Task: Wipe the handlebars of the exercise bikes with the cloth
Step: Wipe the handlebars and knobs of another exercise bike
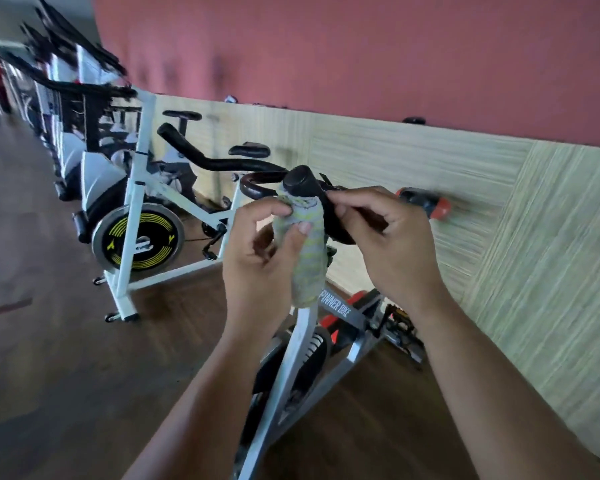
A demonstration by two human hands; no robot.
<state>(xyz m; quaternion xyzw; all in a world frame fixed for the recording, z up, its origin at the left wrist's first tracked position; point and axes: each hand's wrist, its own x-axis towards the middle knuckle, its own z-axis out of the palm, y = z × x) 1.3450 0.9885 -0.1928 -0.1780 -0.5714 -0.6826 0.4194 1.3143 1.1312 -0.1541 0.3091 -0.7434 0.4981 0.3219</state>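
A grey and yellow-green striped cloth [309, 251] is wrapped around the near black handlebar [300, 181] of the bike right in front of me. My left hand [260, 261] pinches the cloth from the left, thumb and fingertips curled on it. On the right, my right hand [385, 237] pinches the top edge of the cloth beside the bar. The handlebar's round end cap sticks out above the cloth. Below my hands runs the bike's white and grey frame [291, 368].
A second white exercise bike [136, 216] with a black and yellow flywheel stands to the left, its black handlebars [201, 157] bare. More bikes line the wall further back left. A wood-panelled wall [499, 209] runs close on the right. The floor [49, 341] is dark wood.
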